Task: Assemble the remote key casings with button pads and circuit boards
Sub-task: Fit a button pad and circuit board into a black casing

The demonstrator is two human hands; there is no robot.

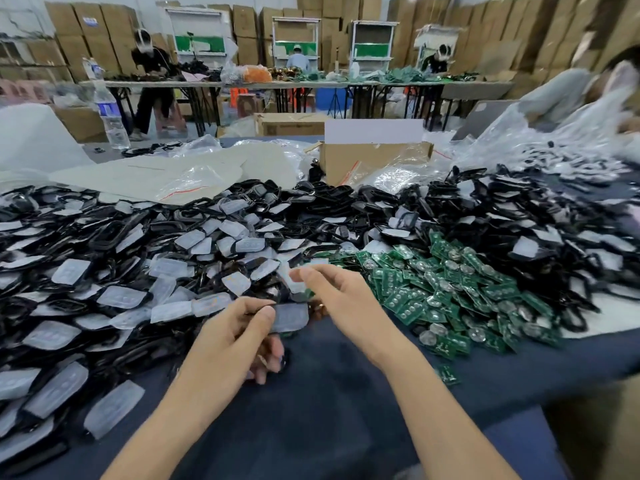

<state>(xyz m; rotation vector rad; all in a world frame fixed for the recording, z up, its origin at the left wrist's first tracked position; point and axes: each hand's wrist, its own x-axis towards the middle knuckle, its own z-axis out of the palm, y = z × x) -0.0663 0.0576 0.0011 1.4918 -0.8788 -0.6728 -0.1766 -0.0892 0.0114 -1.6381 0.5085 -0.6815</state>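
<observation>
The left hand [235, 336] pinches a translucent grey rubber button pad [291, 317] just left of the heap of green circuit boards [450, 289]. The right hand [341, 292] reaches beside that heap, its fingertips blurred, so I cannot tell whether it holds anything. A loose pinch could drop the pad among lookalikes.

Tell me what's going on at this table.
A person is assembling remote keys by hand. Their left hand pinches a translucent button pad over the dark tablecloth. The right hand reaches forward with fingers extended, holding nothing that I can see. A heap of black casings and more pads lies to the left, and green circuit boards lie to the right.
</observation>
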